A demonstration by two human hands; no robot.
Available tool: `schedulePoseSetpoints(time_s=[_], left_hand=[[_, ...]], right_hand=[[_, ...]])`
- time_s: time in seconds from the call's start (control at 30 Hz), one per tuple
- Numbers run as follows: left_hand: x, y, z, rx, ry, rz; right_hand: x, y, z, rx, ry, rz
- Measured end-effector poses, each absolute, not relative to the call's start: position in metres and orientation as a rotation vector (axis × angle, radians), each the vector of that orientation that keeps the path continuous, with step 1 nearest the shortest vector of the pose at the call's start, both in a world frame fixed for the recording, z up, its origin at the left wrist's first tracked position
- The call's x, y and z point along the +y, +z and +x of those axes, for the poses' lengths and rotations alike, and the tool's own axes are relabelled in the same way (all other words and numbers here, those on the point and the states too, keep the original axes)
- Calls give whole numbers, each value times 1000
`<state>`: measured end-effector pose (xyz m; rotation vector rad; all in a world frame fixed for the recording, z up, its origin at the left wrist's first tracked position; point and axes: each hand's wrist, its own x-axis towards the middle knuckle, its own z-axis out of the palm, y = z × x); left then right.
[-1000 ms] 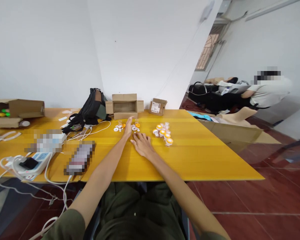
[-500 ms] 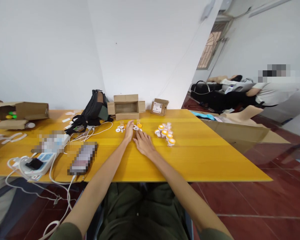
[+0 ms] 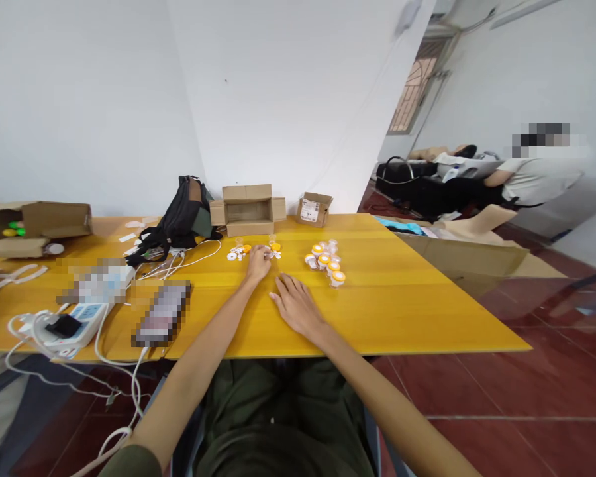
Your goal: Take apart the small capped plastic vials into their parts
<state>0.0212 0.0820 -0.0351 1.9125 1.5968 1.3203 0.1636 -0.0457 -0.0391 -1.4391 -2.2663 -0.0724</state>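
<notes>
My left hand (image 3: 259, 262) is closed, its fingertips drawn together at a group of small parts; whatever is between them is too small to make out. Right beside those fingertips lie small white pieces and an orange cap (image 3: 275, 247). To the left of the hand are white discs (image 3: 232, 256) and another orange piece (image 3: 247, 249), with a clear cup behind. My right hand (image 3: 297, 303) rests palm down on the table, fingers stretched out and holding nothing. Off to its right stands a cluster of clear containers with orange-and-white lids (image 3: 336, 277).
Two cardboard boxes, one open (image 3: 249, 218) and one smaller (image 3: 314, 209), stand by the wall. A black backpack (image 3: 181, 209), power strip (image 3: 74, 328), cables and a phone (image 3: 163, 313) occupy the left. A large carton (image 3: 457, 265) adjoins the table's right edge; a person sits beyond.
My left hand's fingers have curled in from an upright, extended pose. My right hand has drawn back toward me, away from the small parts. The view has shifted slightly.
</notes>
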Motion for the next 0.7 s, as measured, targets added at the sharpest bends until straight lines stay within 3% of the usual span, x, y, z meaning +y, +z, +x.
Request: schedulePoseSetpoints(time_s=[0.7], left_hand=[[66, -39, 21, 1767, 1280, 2071]], right_hand=[[-46, -41, 187, -1952, -212, -1744]])
